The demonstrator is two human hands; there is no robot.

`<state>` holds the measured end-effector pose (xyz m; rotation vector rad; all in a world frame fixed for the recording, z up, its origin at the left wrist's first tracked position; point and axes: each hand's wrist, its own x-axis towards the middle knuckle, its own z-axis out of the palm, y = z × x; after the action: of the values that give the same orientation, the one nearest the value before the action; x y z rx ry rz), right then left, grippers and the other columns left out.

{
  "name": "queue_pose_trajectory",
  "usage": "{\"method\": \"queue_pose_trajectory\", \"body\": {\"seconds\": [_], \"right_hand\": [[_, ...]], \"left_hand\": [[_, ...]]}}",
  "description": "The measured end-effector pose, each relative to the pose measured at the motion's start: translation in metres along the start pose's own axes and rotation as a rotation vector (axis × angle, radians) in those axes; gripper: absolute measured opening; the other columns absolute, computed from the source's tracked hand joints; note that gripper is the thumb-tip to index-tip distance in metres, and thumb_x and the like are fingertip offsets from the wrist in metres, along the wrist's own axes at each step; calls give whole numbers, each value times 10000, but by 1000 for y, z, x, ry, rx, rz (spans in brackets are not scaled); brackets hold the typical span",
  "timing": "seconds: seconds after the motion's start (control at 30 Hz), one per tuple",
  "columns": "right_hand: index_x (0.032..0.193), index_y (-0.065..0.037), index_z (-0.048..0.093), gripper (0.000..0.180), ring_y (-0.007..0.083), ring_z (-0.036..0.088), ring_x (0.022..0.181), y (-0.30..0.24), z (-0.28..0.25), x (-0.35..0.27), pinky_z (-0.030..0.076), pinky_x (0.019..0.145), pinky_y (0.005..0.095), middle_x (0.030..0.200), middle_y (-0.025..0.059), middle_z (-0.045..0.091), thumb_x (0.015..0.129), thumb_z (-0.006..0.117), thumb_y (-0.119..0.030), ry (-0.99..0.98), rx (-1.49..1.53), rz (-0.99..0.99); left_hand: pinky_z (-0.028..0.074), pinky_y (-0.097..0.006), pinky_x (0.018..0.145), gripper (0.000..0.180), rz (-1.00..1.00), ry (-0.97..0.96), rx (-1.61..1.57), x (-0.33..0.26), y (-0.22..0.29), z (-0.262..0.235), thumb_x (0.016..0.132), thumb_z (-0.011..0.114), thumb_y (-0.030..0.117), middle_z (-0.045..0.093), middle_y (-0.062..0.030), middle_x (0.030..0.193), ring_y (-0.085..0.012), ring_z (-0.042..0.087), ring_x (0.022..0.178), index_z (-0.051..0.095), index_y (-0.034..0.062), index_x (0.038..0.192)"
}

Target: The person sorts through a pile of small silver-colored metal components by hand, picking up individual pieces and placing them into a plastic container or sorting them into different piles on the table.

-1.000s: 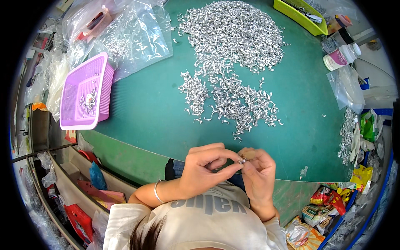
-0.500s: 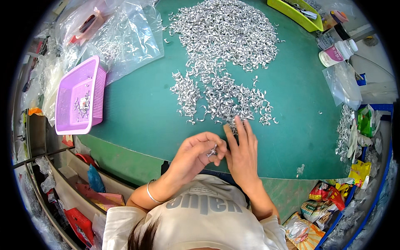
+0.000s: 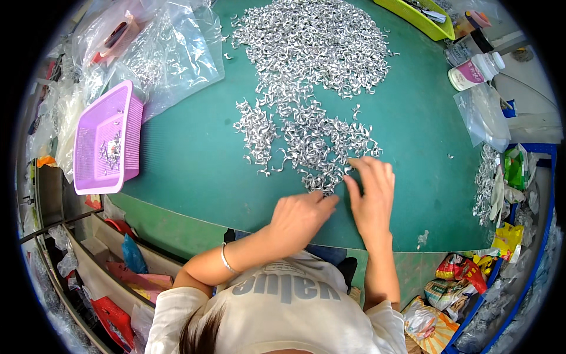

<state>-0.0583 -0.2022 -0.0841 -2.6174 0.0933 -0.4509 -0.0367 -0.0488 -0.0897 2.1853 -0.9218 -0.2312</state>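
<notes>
1. We log the left hand (image 3: 302, 217) low on the green desk (image 3: 194, 171), fingers curled loosely, tips touching the near edge of the small metal pieces (image 3: 312, 141); we cannot tell whether it pinches one.
2. We log the right hand (image 3: 372, 192) just beside it, laid flat with fingers spread wide, resting on the same near edge of the pile and holding nothing that we can see.
3. The metal pieces are bright, curled and silver. They lie in a dense large heap (image 3: 312, 41) at the far side of the desk, with a thinner spread trailing toward the hands.
4. A pink basket (image 3: 121, 121) stands well apart on the left of the desk; a few pieces (image 3: 111, 150) lie in it.
5. Clear plastic bags (image 3: 159, 47) lie behind the basket; a yellow-green tray (image 3: 413, 15) and a white bottle (image 3: 474, 69) sit at the far right.
6. Progress, as we judge it: only a handful of pieces has reached the basket, while nearly the whole stock remains loose on the desk, so the work looks to be in its early part.
</notes>
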Motion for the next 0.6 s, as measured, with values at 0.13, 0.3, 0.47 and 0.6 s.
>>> {"method": "queue_pose_trajectory", "body": {"seconds": [0.13, 0.3, 0.47, 0.6], "right_hand": [[890, -39, 561, 196, 251, 467, 827, 2, 2, -5, 351, 677, 346, 920, 87, 517, 701, 612, -41, -48, -65, 12], [845, -37, 567, 148, 239, 482, 790, 9, -5, -14, 354, 664, 338, 872, 73, 541, 703, 606, -27, 4, -35, 4], [864, -27, 577, 180, 230, 499, 767, 9, -2, -15, 373, 656, 325, 858, 78, 556, 691, 617, 1, 36, -49, -10], [893, -15, 582, 206, 208, 531, 700, 7, -7, -17, 408, 622, 279, 792, 94, 574, 705, 582, 68, 114, 276, 176]], "left_hand": [[404, -352, 462, 141, -36, 99, 52, -1, -14, -8, 707, 629, 82, 525, -75, 636, -257, 515, 519, 620, 77, 848], [366, -337, 441, 116, -124, 179, 68, -1, -23, -25, 700, 635, 52, 480, -73, 600, -239, 475, 478, 627, 74, 814], [394, -369, 477, 119, -216, 147, 72, -3, -19, -29, 723, 602, 54, 498, -90, 655, -288, 511, 549, 604, 71, 841], [351, -308, 451, 177, -212, 170, -151, -2, -8, -31, 705, 641, 37, 452, -59, 605, -191, 438, 491, 613, 57, 878]]}}
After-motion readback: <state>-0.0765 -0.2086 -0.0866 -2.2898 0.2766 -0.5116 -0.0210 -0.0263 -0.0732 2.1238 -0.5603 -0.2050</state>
